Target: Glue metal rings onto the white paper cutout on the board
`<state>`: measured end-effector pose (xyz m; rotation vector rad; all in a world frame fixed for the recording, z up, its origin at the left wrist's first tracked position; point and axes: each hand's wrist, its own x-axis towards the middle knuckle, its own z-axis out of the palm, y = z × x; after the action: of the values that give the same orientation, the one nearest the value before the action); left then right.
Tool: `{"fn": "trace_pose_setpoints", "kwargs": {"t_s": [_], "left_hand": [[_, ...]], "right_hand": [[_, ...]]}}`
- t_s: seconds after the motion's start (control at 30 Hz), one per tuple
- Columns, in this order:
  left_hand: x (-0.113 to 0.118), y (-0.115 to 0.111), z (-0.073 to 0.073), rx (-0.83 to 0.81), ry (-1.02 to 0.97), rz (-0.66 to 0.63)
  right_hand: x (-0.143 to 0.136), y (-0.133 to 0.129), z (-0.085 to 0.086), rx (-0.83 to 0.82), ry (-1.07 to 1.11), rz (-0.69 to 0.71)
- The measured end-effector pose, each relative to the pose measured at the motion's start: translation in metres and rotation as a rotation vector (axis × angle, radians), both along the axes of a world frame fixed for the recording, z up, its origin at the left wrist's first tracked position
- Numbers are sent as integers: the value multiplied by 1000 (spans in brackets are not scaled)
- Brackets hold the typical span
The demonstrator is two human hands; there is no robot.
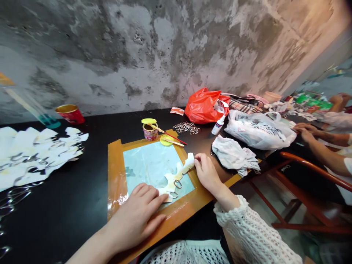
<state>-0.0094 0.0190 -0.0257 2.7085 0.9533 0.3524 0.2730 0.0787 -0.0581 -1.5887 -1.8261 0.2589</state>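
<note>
A white cut-out paper strip [180, 171] with a wavy edge and yellowish stains lies slantwise over a pale blue sheet [145, 161]. Two metal rings [178, 184] show at its lower edge. My right hand [207, 172] pinches the strip's upper right end between thumb and fingers. Across its lower left end rests my left hand [145, 209], fingers stretched out and thumb apart, fingertips touching the paper. Brown tape [117, 176] frames the blue sheet on the black table.
Behind the sheet stand a small tin [150, 132] with a brush [167, 134] across it, a yellow lid [166, 140] and loose metal rings [187, 128]. Right are a white bottle [218, 125], cloth [233, 154] and bags [202, 106]. Stacked cut-outs [35, 154] lie left. Another person's hands [305, 131] show right.
</note>
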Motion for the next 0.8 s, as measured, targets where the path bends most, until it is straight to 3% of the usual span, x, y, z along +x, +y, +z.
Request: {"fn": "trace_pose_setpoints", "kwargs": {"t_s": [0.23, 0.33, 0.47, 0.53, 0.63, 0.8], "left_hand": [[4, 2, -4, -28, 56, 32], [4, 1, -5, -38, 61, 33], [4, 1, -7, -31, 76, 37], [5, 1, -8, -28, 77, 35], [4, 2, -8, -37, 65, 33], [3, 1, -7, -42, 21, 32]], "right_hand": [[4, -5, 5, 12, 234, -25], [-5, -22, 7, 102, 277, 163], [-23, -45, 10, 186, 178, 643], [-31, -51, 8, 176, 80, 788], [-39, -54, 4, 138, -56, 869], [-41, -52, 1, 104, -193, 890]]}}
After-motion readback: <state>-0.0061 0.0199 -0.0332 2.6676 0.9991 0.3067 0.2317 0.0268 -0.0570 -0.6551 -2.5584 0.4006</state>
